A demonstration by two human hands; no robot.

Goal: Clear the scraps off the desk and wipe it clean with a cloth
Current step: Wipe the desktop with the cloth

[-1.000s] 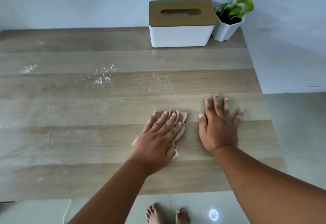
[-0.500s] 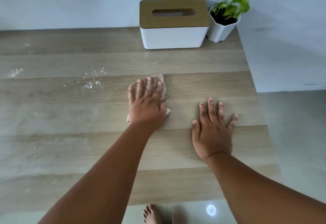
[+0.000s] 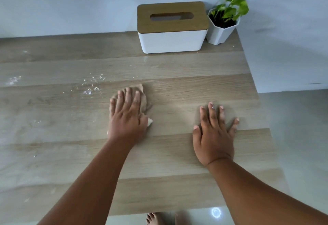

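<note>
A crumpled beige cloth (image 3: pixel 144 103) lies on the wooden desk (image 3: pixel 177 75) near its middle. My left hand (image 3: pixel 126 116) presses flat on the cloth with straight fingers, covering most of it. To the right, my right hand (image 3: pixel 213 134) rests palm down on the bare desk, fingers spread. White crumbs (image 3: pixel 91 86) are scattered just left of and beyond the cloth. A second white patch (image 3: pixel 13 80) sits near the desk's left edge, with fainter specks (image 3: pixel 37 121) in between.
A white tissue box (image 3: pixel 171 27) with a wooden lid stands at the back of the desk. A small potted plant (image 3: pixel 226 14) in a white pot is beside it at the back right corner. The desk's right edge drops to a tiled floor (image 3: pixel 292 136). Bare feet (image 3: pixel 154 218) show below.
My left hand has slid the cloth away from me, from beside the right hand towards the middle of the desk. The right hand has stayed in place.
</note>
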